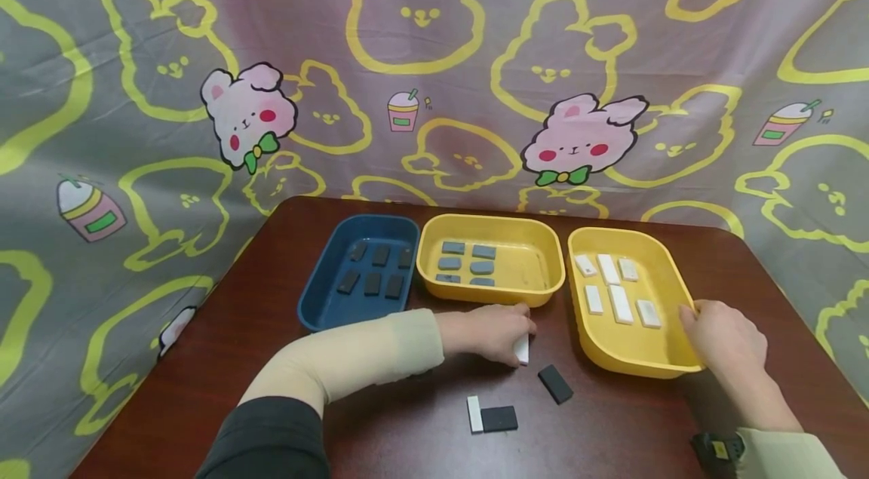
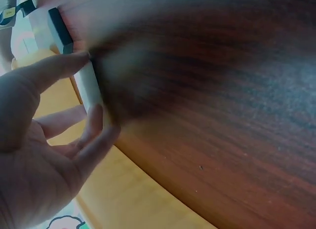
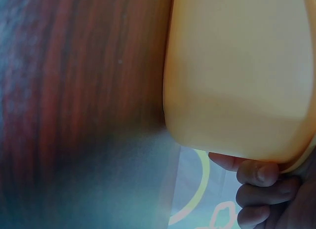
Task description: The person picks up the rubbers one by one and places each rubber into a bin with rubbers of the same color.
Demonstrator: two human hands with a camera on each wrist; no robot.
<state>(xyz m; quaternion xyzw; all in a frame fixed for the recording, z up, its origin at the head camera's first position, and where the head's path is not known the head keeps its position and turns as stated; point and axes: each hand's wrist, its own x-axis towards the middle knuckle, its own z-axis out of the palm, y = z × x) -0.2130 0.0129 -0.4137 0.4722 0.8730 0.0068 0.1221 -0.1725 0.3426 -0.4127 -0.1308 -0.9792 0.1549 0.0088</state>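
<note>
My left hand (image 1: pixel 490 332) pinches a white rectangular block (image 1: pixel 521 349) between thumb and fingers, low over the table in front of the middle yellow tray (image 1: pixel 434 279). In the left wrist view, the thumb is at one end of the white block (image 2: pixel 89 87) and the fingertips at the other. My right hand (image 1: pixel 728 336) grips the near right rim of the right yellow tray (image 1: pixel 652 366), its fingers curled at the wall. Several white blocks lie inside that tray, one a long white block (image 1: pixel 621 304). A black block (image 1: pixel 555 384) lies near the left hand.
Closer to me, another black block (image 1: pixel 498 419) touches a narrow white block (image 1: pixel 474 414). A blue tray (image 1: pixel 314 305) with several dark blocks stands at the left. Several grey-blue blocks, including a grey-blue block (image 1: pixel 449 263), lie in the middle tray. A patterned curtain (image 1: pixel 468 124) hangs behind the table.
</note>
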